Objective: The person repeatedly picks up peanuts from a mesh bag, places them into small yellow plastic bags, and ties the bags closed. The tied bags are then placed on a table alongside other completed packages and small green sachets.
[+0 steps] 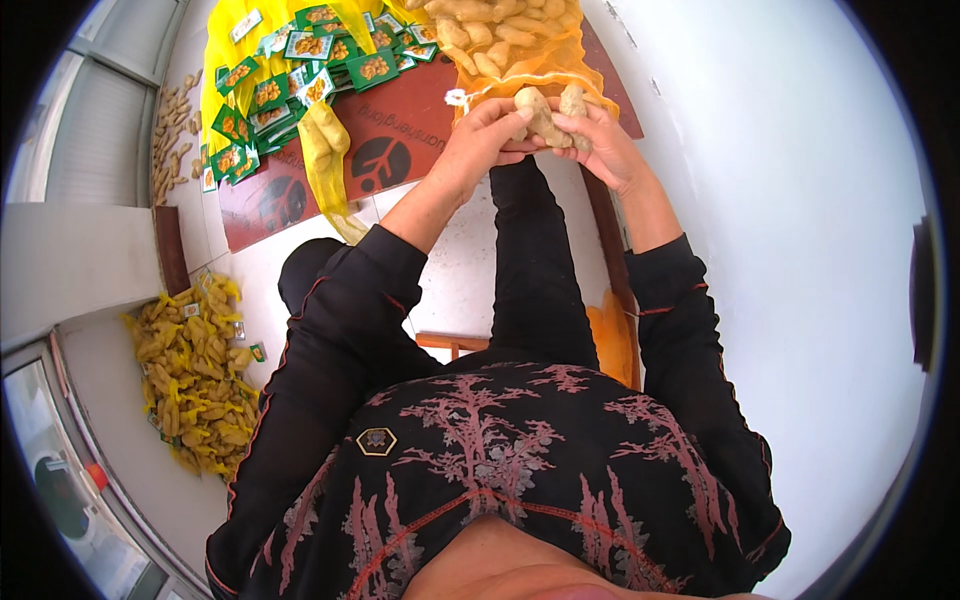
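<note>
My left hand [491,135] and my right hand [600,142] are close together at the near edge of the red board [442,112]. Between them they hold several pale brown tubers [544,118], which look like small potatoes or ginger-like roots. Just beyond lies an orange mesh sack [525,71] with a white drawstring, full of like tubers. To the left, a yellow mesh bag [324,142] holds a few tubers and hangs over the board's edge. Green printed cards [373,67] with pictures lie heaped by yellow netting [225,34].
Filled yellow mesh bags [199,375] are piled on the floor at the left. Loose tubers [174,127] lie on the floor at the upper left. A white wall [787,225] stands close on the right. An orange item [611,337] is beside my leg.
</note>
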### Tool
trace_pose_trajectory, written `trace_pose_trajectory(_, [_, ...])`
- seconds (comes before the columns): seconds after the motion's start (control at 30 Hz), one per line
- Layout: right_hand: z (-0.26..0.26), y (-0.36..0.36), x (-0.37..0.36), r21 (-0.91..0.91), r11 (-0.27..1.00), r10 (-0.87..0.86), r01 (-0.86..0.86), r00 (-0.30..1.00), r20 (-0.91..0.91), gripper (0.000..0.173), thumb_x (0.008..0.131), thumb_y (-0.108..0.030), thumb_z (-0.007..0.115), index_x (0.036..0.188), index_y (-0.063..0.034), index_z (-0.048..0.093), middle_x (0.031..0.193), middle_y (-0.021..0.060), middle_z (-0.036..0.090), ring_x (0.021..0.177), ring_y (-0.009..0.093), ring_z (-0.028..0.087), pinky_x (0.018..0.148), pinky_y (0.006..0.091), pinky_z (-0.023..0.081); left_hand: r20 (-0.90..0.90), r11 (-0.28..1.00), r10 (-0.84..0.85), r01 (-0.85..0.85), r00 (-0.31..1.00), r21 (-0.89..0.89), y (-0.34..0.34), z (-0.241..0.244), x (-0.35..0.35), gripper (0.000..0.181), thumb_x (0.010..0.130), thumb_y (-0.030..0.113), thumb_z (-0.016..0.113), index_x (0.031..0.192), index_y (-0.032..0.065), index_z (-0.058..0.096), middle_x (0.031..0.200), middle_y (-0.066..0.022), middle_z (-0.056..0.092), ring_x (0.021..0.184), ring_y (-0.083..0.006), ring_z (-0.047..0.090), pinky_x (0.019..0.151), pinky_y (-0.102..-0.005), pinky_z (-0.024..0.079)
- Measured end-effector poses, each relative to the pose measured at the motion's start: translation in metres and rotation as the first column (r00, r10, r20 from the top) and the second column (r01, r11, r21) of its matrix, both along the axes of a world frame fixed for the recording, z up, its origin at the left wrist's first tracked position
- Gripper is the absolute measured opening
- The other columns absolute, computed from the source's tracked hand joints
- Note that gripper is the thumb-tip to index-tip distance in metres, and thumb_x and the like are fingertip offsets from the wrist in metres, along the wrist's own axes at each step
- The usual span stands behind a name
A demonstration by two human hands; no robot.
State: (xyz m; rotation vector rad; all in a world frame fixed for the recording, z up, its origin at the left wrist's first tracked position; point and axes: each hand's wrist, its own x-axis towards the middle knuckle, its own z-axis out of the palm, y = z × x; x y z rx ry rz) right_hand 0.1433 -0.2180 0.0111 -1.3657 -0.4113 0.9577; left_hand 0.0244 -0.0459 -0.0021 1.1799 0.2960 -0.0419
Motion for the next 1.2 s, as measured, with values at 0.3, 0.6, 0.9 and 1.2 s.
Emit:
trace_pose_trajectory(0.3, [0.005, 0.008, -0.003, -0.078, 0.997, 0.034, -0.006, 0.934, 0.356, 0.035, 0.090, -0.019, 0.064, 0.120, -0.0017, 0.062, 0.101, 0.0018, 0.066, 0.086, 0.010, 0.061, 0.075, 0.0238, 0.049, 0.091, 0.979, 0.197, -0.191, 0.976, -0.077, 0.001, -0.012, 0.002, 0.020, 0.087, 0.018, 0.072, 0.099, 0.0040, 0.065, 0.101, -0.0009, 0.066, 0.088, -0.0102, 0.064, 0.076, -0.0268, 0.053])
trace_pose_trajectory(0.6, [0.007, 0.013, -0.012, -0.038, 0.910, -0.402, 0.413, 0.900, 0.167, 0.024, 0.088, -0.027, 0.069, 0.097, -0.0045, 0.065, 0.082, -0.0009, 0.062, 0.066, 0.007, 0.053, 0.060, 0.0214, 0.042, 0.785, 0.296, -0.111, -0.733, 0.610, 0.612, -0.021, 0.007, -0.025, 0.035, 0.063, 0.015, 0.078, 0.097, 0.0117, 0.068, 0.103, -0.0098, 0.064, 0.077, -0.0248, 0.066, 0.064, -0.0324, 0.055])
trace_pose_trajectory(0.9, [0.016, -0.034, -0.028, -0.335, 0.918, -0.095, 0.211, 0.939, 0.331, 0.034, 0.088, -0.041, 0.069, 0.087, -0.0079, 0.060, 0.068, -0.0048, 0.048, 0.057, 0.004, 0.040, 0.051, 0.0204, 0.031, -0.045, 0.851, 0.424, -0.415, 0.905, -0.321, -0.006, 0.005, -0.037, 0.020, 0.090, 0.025, 0.066, 0.099, 0.0073, 0.062, 0.098, -0.0073, 0.069, 0.080, -0.0140, 0.068, 0.067, -0.0241, 0.054])
trace_pose_trajectory(1.2, [0.012, -0.027, -0.074, 0.238, 0.811, -0.554, 0.535, 0.571, 0.605, 0.012, 0.088, -0.014, 0.071, 0.087, -0.0056, 0.062, 0.074, -0.0017, 0.059, 0.059, 0.004, 0.049, 0.054, 0.0207, 0.042, 0.751, 0.110, -0.319, -0.765, 0.578, 0.635, -0.003, 0.023, -0.062, 0.039, 0.061, 0.017, 0.083, 0.095, 0.0095, 0.066, 0.103, -0.0111, 0.065, 0.078, -0.0256, 0.067, 0.064, -0.0326, 0.054])
